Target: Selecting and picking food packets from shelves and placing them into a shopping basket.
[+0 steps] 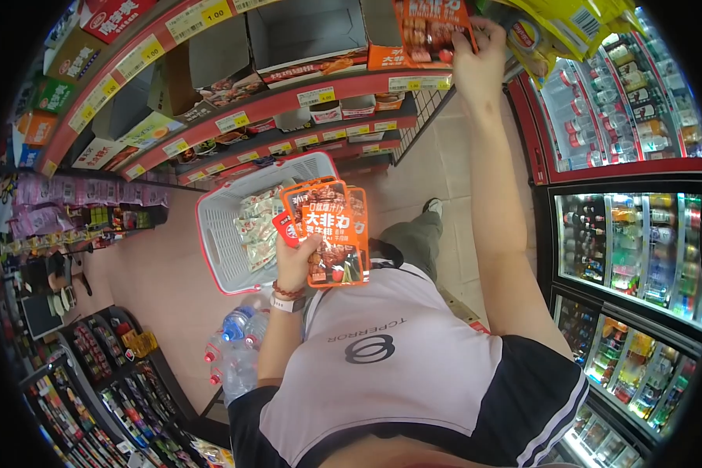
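My left hand (300, 256) holds several orange snack packets (333, 231), fanned slightly, with pictures of food and printing on their fronts. They overlap the right side of a white plastic shopping basket with a red rim (209, 248). Pale green-and-white packets (256, 231) lie inside that basket. At the upper right, my right hand (481, 55) grips the edge of another orange packet (433, 32) at the top shelf. An orange display box (386, 57) sits just left of this packet, partly covered by it.
Red-edged shelves (281, 99) with price tags and open cartons (307, 32) curve across the top. Yellow Lay's bags (561, 35) hang beside my right hand. Drinks coolers (626, 245) line the right. Clear plastic bottles (240, 351) stand near my left arm; a dark rack (111, 374) is lower left.
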{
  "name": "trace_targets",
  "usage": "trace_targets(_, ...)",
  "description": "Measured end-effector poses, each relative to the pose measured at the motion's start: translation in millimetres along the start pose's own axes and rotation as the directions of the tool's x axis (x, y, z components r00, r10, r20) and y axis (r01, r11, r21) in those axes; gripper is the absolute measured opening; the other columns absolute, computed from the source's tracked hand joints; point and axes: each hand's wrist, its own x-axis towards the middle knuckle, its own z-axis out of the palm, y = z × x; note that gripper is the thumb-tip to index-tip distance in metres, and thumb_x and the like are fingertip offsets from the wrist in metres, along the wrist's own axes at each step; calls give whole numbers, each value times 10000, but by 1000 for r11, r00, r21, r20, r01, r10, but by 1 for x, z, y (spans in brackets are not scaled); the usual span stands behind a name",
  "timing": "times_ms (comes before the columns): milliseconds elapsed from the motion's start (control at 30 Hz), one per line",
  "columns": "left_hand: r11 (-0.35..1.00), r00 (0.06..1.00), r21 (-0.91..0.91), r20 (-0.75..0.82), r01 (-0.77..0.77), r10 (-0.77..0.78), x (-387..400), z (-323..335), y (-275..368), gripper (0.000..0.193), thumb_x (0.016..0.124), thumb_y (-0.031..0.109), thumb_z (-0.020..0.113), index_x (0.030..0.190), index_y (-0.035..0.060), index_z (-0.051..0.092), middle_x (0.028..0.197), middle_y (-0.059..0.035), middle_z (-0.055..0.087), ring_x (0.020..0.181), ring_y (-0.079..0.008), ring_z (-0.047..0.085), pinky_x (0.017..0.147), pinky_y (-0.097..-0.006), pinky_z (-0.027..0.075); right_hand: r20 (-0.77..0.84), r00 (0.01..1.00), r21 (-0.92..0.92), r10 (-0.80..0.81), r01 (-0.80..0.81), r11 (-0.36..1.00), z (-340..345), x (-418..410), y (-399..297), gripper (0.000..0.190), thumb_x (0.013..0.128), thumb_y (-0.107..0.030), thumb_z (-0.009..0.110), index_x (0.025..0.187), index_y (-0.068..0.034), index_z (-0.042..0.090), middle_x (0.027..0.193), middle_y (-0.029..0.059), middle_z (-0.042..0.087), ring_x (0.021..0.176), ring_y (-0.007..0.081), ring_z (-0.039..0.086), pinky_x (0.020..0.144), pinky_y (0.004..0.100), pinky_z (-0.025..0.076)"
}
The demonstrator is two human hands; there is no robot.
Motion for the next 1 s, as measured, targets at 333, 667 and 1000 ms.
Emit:
trace_targets(333,996,997,-91,-72,22,-29,-8,1,-8,345,795,-26,589,1121,-20,475,986,-72,593,833,-130,589,728,-265,487,373,925,-802,-72,361,476,68,86,55,358,800,-70,464,1146,17,488,1057,271,562,995,394,540,818,391,463)
trace_targets(667,999,980,-54,-201,-6,-5,-15,3,-13,309,804,42,576,1098,15,487,851,-17,570,589,-49,518,448,-174,402,361,932,-831,28,307,463,109,111,85,356,888,-216,352,1159,-65,526,1157,166,540,1078,310,515,893,377,420)
trace_targets(1000,994,983,-109,-183,-32,11,-23,-7,-17,356,804,-28,561,1145,-18,460,1027,-75,579,876,-140,581,758,-276,483,540,796,-814,273,411,410,108,99,120,440,898,-283,309,1299,-118,385,1337,142,362,1240,286,344,1007,376,300)
